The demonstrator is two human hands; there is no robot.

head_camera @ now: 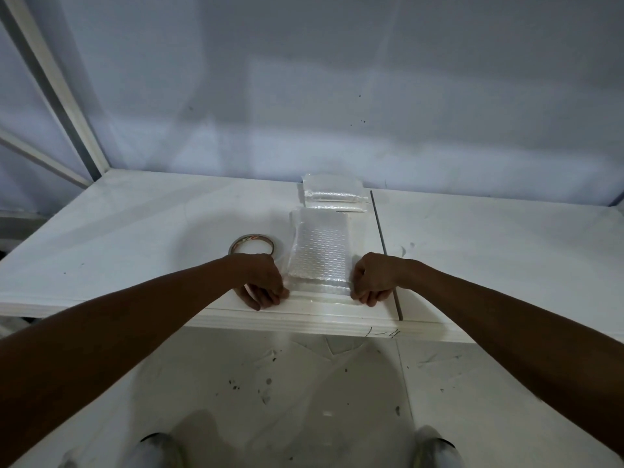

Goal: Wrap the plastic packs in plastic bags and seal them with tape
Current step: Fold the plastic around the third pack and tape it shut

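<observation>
Beside the tape roll (pixel 251 246), left hand (pixel 266 285) and right hand (pixel 374 280) pinch the plastic bag's (pixel 319 292) edge, likely to fold it.

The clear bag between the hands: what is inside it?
A bubble-textured plastic pack lies inside the clear bag, which the left hand and right hand pinch at its near edge. What the pack itself holds cannot be seen through its bubbled surface.
</observation>
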